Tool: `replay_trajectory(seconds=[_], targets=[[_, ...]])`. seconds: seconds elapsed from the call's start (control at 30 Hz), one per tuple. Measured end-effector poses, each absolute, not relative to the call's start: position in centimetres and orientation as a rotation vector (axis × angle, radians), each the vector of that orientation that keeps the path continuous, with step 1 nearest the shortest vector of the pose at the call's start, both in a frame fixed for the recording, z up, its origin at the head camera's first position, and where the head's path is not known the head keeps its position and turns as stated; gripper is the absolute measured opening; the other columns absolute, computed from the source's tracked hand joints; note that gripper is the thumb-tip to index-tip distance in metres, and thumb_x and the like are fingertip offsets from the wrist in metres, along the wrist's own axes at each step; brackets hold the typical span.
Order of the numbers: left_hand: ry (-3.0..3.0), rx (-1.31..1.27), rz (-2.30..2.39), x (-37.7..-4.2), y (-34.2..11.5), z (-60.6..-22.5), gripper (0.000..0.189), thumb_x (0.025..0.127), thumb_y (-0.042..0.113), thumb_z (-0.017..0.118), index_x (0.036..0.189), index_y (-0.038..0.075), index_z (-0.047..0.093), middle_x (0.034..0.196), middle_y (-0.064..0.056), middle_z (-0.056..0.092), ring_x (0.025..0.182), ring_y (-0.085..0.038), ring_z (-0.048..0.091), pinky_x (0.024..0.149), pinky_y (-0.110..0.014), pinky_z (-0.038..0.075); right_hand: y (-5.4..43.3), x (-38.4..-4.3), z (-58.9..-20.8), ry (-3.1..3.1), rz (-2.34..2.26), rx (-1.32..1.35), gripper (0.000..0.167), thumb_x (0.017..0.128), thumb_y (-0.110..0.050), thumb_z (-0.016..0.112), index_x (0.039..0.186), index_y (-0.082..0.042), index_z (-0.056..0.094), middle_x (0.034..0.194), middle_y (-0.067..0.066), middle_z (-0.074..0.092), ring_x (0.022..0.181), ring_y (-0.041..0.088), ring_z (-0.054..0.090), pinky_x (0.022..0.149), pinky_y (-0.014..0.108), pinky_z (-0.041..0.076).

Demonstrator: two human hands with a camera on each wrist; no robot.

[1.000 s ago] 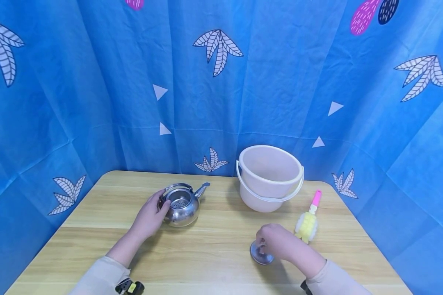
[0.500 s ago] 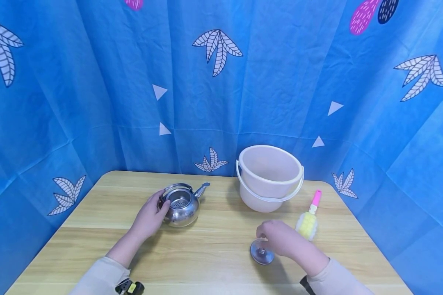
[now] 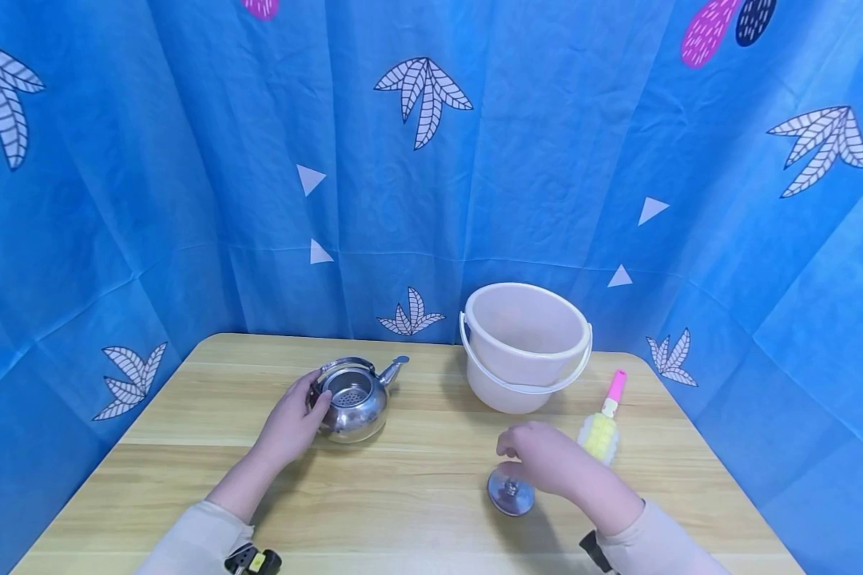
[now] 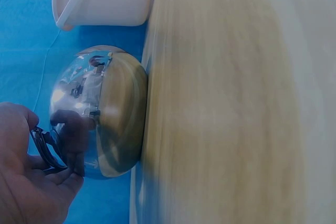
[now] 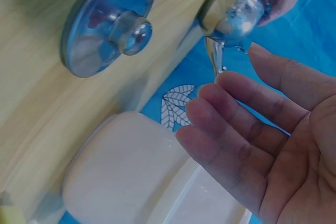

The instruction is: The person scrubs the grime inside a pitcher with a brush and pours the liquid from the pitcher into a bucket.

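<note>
A shiny steel teapot with a perforated strainer in its uncovered mouth stands on the left of the table, spout towards the back right. My left hand grips its handle; the left wrist view shows fingers and thumb curled round the dark handle. The round metal lid lies on the table at front right, knob up. Just over the lid hovers my right hand, apart from the knob. In the right wrist view its fingers are loosely extended with nothing between them.
A white bucket with its handle lowered stands at the back right. To its right lies a bottle brush with a yellow sponge head and pink handle, partly behind my right hand. A blue patterned curtain surrounds the table.
My right hand has let go of the lid's knob and risen a little, its fingers loosening. The lid stays in place. The left hand and teapot have not moved.
</note>
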State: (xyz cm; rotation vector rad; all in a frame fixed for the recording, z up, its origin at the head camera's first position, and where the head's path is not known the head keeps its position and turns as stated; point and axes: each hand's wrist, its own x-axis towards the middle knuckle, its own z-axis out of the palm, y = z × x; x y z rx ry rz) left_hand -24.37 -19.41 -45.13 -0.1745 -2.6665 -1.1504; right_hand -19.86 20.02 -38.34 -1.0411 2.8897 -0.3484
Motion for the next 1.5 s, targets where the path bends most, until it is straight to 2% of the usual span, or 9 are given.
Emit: replay_trajectory(seconds=[0.3, 0.57, 0.9, 1.5], targets=[[-2.669, -0.17, -1.147, -24.4, -19.3, -44.9, 0.058, 0.106, 0.026, 0.049, 0.15, -0.009, 0.033, 0.151, -0.034, 0.036, 0.137, -0.051, 0.037, 0.114, -0.061, 0.03, 19.6, -19.8, -37.5, 2.909, -0.387, -1.044, 0.015, 0.087, -0.014, 0.074, 0.076, -0.019, 0.065, 0.069, -0.015, 0.056, 0.062, 0.003, 0.049, 0.059, 0.025, 0.048], [-2.674, -0.174, -1.144, -24.4, -19.3, -44.8, 0.059, 0.106, 0.027, 0.048, 0.15, -0.009, 0.033, 0.15, -0.034, 0.036, 0.137, -0.051, 0.037, 0.114, -0.061, 0.03, 19.0, -20.0, -36.8, 2.93, -0.409, -1.127, 0.017, 0.089, -0.014, 0.075, 0.075, -0.019, 0.066, 0.071, -0.015, 0.058, 0.066, 0.002, 0.054, 0.062, 0.026, 0.051], [-2.661, -0.18, -1.139, -24.6, -19.3, -44.8, 0.057, 0.107, 0.026, 0.048, 0.149, -0.009, 0.034, 0.15, -0.034, 0.037, 0.136, -0.051, 0.038, 0.113, -0.061, 0.031, 18.1, -20.2, -36.2, 2.962, -0.411, -1.197, 0.004, 0.089, -0.015, 0.075, 0.089, -0.013, 0.072, 0.084, -0.008, 0.068, 0.078, 0.007, 0.062, 0.072, 0.027, 0.056], [-2.652, -0.179, -1.148, -24.3, -19.3, -45.2, 0.058, 0.106, 0.026, 0.049, 0.15, -0.009, 0.034, 0.149, -0.034, 0.037, 0.136, -0.051, 0.039, 0.113, -0.061, 0.031, 16.6, -20.5, -35.9, 2.983, -0.458, -1.201, 0.012, 0.092, -0.018, 0.074, 0.1, -0.01, 0.075, 0.092, -0.003, 0.072, 0.087, 0.012, 0.067, 0.079, 0.028, 0.058]])
